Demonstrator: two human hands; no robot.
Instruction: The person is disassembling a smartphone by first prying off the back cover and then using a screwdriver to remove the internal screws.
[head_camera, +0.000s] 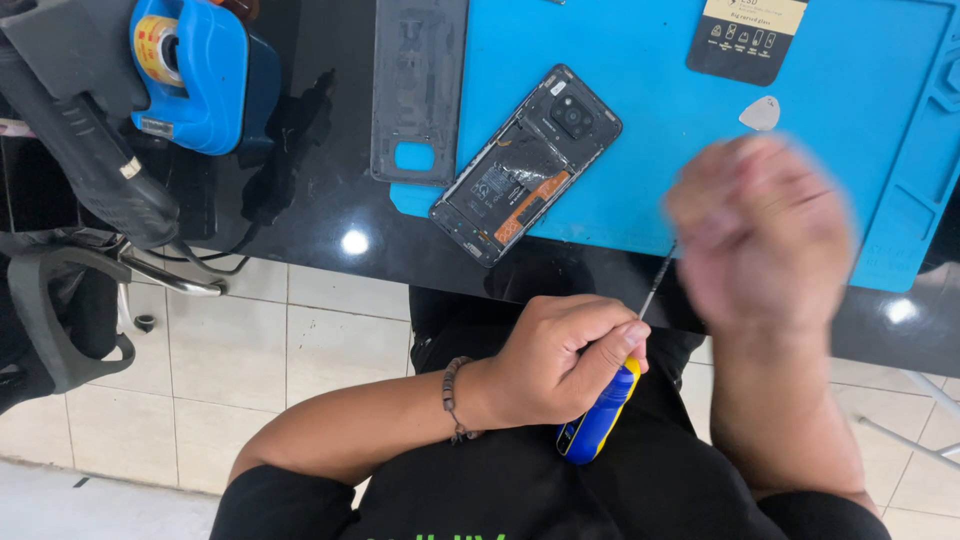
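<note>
Gripping a blue-and-yellow screwdriver (598, 418) low over the lap, the left hand (555, 362) has its fingers (600, 340) wrapped closed around the handle, and the thin metal shaft runs up and slightly to the right toward the desk (330, 215) edge. The right hand (762, 232) hangs just above the tip, but it is so blurred that I cannot tell whether its fingers are open or closed, or whether they touch the shaft at all. The opened phone (527, 165), back cover off and insides showing, lies beyond both hands, up and to the left of the tool's tip, half on the blue mat (640, 120) and half on the dark desk. Its long axis slants from lower left to upper right, roughly parallel to the screwdriver. The left hand sits nearer to it. The removed back cover (419, 88) lies just left of the phone.
</note>
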